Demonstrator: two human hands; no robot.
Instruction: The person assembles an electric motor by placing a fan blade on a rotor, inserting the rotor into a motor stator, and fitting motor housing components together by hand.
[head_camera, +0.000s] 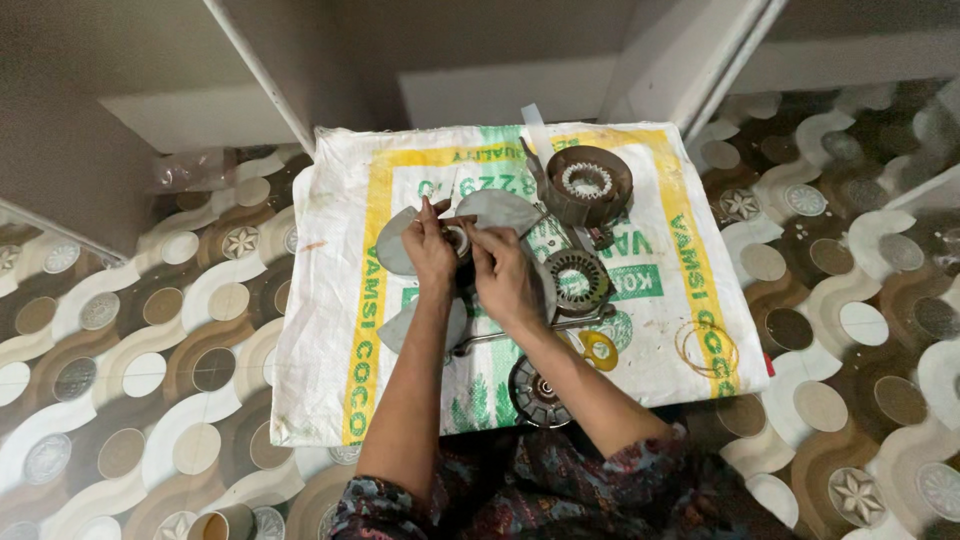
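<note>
My left hand (430, 250) and my right hand (503, 275) meet over the hub (457, 238) of a grey fan blade set (500, 210), fingers pinched on the small round centre piece. The blades spread out under both hands on a white printed sack (330, 200) laid on the floor. Just right of my right hand lies a round wound stator (577, 281). Farther back stands a brown motor housing (588, 183) with a toothed ring inside.
A long metal spanner (520, 333) lies below my right hand. A yellow ring (598, 350), a metal end cover (537, 392) and a thin wire loop (706, 348) sit near the sack's front. Patterned floor tiles surround the sack; a wall base runs behind.
</note>
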